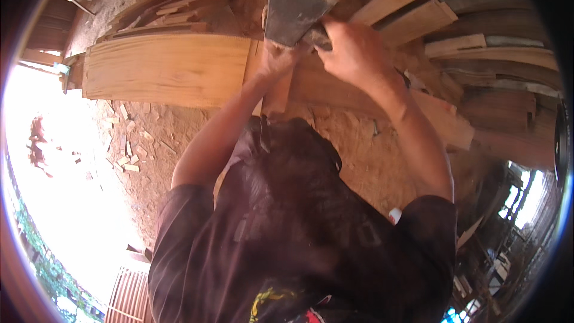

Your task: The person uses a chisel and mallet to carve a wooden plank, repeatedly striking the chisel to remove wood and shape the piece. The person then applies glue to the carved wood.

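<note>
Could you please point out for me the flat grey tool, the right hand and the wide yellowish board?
Flat grey tool (295, 11): head view, middle of its broad face.
Right hand (357, 54): head view, back of the hand.
Wide yellowish board (167, 68): head view, middle of its top face.

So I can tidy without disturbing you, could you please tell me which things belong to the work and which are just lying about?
Seemingly in use: flat dark tool; right hand holding it; perhaps the wide board beside the left hand.

Apparently lying about: wood scraps on the ground; planks at the right.
</note>
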Demonstrator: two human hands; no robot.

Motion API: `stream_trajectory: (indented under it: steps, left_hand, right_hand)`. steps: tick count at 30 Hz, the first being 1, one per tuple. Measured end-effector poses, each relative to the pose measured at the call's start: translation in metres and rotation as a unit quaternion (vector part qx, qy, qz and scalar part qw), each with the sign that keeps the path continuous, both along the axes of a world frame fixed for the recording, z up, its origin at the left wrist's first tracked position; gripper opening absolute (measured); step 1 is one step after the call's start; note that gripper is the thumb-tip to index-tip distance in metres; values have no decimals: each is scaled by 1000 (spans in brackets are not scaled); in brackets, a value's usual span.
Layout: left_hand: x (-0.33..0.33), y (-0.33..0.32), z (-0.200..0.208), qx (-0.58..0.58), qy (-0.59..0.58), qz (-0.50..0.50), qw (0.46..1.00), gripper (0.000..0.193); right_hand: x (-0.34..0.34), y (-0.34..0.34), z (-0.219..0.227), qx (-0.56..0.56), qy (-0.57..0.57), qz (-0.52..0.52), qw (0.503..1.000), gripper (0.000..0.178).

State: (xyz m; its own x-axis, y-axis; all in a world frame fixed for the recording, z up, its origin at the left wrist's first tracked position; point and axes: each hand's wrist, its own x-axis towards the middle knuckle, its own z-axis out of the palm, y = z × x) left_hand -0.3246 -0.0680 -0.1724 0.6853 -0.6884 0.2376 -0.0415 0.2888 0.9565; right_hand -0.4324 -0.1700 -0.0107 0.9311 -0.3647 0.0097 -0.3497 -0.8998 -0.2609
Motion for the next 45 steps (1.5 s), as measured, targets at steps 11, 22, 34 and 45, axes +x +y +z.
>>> stream_trajectory:
  steps: [11, 22, 34, 45]
  left_hand:
    - [80, 26, 52, -89, 290, 84, 949, 23]
    - [74, 51, 76, -43, 209, 181, 960, 27]
    - [23, 23, 76, -28, 205, 222, 953, 23]
    - [59, 37, 57, -47, 178, 234, 954, 25]
  right_hand:
    - [-136, -4, -162, 340, 18, -361, 868, 49]
    - [-169, -14, -199, 520, 33, -380, 764, 36]
    - [-173, -30, -205, 581, 83, -311, 747, 33]
    - [-166, -31, -191, 569, 55, -283, 770, 30]
